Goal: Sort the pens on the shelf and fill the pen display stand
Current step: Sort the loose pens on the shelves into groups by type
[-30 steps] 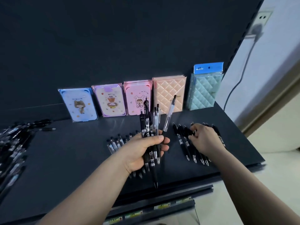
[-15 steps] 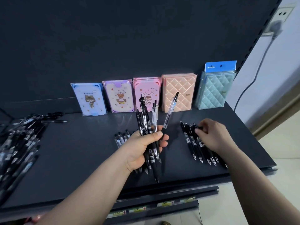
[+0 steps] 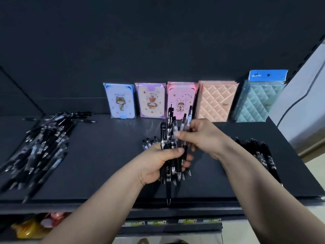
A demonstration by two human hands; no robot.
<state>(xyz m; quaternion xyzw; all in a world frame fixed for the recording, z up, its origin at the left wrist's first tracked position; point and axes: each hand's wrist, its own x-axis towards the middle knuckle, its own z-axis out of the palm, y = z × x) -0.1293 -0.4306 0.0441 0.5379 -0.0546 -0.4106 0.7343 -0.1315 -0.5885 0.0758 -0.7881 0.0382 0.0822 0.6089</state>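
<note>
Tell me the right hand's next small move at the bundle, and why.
Probably draw the clear pen up out of the bundle. The right hand pinches its upper part, while the left hand grips the rest upright above the shelf. Similar-looking pens lie just behind that hand, a likely spot for it.

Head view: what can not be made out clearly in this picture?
Pen bundle: the count; fingers of the left hand and right hand cover it.
Pen pile at left: blurred, cut by the edge.
Short pen row: mostly behind the left hand.
Shelf labels: print too small.
Display stand: not in view.
</note>
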